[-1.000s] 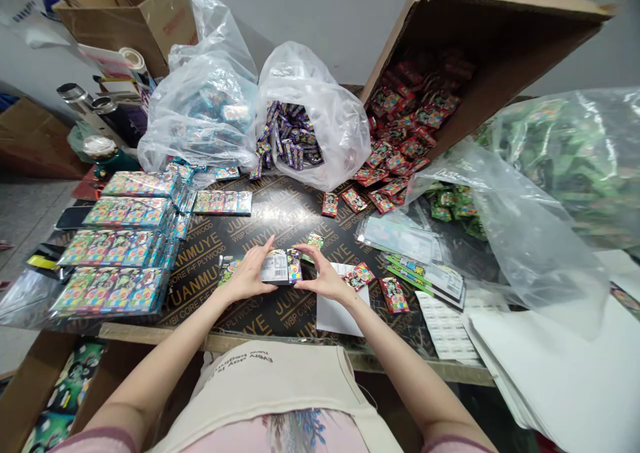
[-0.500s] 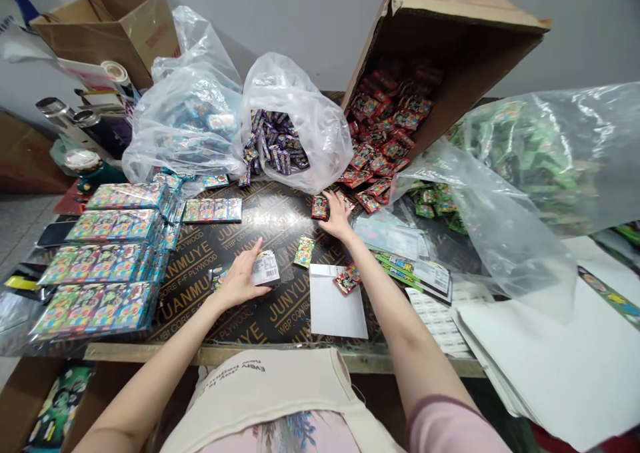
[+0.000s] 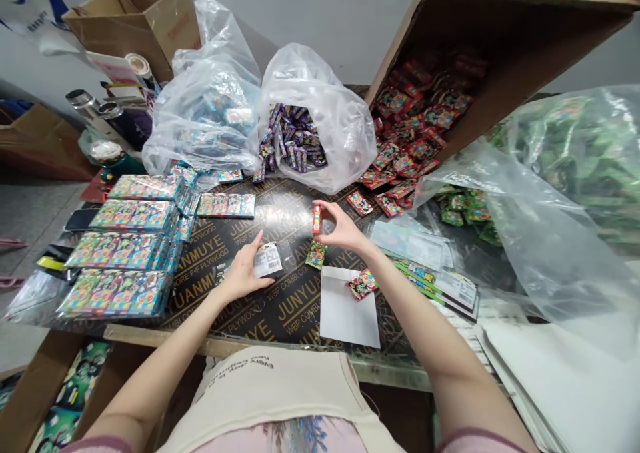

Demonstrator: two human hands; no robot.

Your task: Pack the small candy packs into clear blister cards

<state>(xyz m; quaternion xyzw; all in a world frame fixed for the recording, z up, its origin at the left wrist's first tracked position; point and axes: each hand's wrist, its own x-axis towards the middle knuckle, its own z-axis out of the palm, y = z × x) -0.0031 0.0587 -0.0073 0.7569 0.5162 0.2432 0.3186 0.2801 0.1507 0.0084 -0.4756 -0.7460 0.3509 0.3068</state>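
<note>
My right hand pinches a small red box between thumb and fingertips, upright just above the table. Close below it lies a green box. On the left, my left hand rests around a flat packet with a white barcode label, index finger at the far edge and thumb at the near edge; the palm covers its middle. Another red box lies across the corner of a white sheet, beside my right forearm.
Stacked wrapped packs stand at left, with a single pack nearby. Plastic bags hold blue boxes and purple boxes. Red boxes spill from a tilted carton. A bag of green boxes and white sheets are at right.
My right hand has lifted a red box from beside the red pile and brought it slightly toward me. My left hand stays on the packet. The camera view has shifted.
</note>
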